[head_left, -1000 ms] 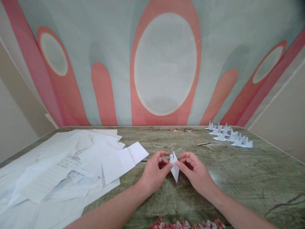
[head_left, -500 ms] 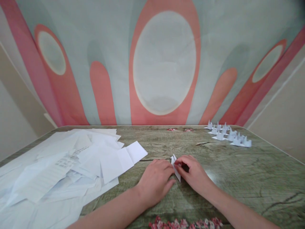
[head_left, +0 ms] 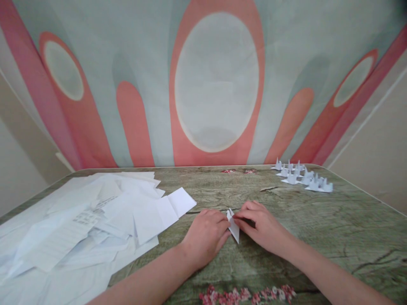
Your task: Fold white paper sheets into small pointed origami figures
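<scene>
A small white folded paper (head_left: 234, 231), narrow with pointed tips at its far end, is held between my two hands just above or on the wooden table. My left hand (head_left: 208, 233) pinches its left edge, thumb and fingers closed on it. From the other side, my right hand (head_left: 256, 220) grips the upper right edge between thumb and fingertips. The fingers cover parts of both edges. Its lower point sticks out toward me.
A wide heap of loose white paper sheets (head_left: 79, 228) covers the left of the wood-patterned table (head_left: 305, 237). Several folded paper cranes (head_left: 292, 178) stand at the far right. A printed backdrop (head_left: 219, 159) rises behind the table. Pink flower patterns (head_left: 248, 295) show at the near edge.
My right hand has shifted slightly up and right, its fingers now extended closer together at the paper's edge. More of the folded paper's face shows. The view has turned a little.
</scene>
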Tool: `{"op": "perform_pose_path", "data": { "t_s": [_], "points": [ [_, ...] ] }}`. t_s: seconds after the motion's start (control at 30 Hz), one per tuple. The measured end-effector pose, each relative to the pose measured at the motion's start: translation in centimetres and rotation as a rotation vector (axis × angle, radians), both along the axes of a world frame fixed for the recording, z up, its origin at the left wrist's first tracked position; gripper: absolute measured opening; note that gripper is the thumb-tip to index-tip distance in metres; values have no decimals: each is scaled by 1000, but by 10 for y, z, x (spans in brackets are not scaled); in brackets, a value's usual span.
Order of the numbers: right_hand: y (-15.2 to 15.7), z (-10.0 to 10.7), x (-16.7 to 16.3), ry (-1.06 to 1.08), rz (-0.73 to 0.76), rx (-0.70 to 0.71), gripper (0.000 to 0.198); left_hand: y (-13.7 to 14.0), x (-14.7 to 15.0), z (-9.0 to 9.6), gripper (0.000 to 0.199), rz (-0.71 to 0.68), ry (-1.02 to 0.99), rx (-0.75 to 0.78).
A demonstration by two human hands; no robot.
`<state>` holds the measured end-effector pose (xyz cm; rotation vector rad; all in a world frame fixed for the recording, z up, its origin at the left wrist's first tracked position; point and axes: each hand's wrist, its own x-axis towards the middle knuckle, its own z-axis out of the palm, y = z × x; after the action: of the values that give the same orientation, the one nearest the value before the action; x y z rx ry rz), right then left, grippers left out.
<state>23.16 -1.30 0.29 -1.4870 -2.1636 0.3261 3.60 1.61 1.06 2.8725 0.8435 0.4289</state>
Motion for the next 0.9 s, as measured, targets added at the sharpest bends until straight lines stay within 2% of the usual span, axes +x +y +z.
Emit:
{"op": "perform_pose_path", "data": {
  "t_s": [0.13,0.2,0.3,0.47,0.67,0.9],
  "points": [
    [1,14,11,-68,270,-16,31,0,1,-1,17,-24,20,35],
    [2,16,14,-109,332,-11,29,1,1,-3,18,-27,23,48],
    [3,14,16,-167,351,39,19,3,0,-4,19,-34,18,52],
    [4,10,17,-258,353,79,18,5,0,-5,19,-38,-5,20],
    [5,7,17,-125,319,102,18,8,-1,-6,18,-39,-85,-61],
    [8,4,14,-5,267,36,19,9,-1,-2,16,-61,-174,-146]
  ]
}}
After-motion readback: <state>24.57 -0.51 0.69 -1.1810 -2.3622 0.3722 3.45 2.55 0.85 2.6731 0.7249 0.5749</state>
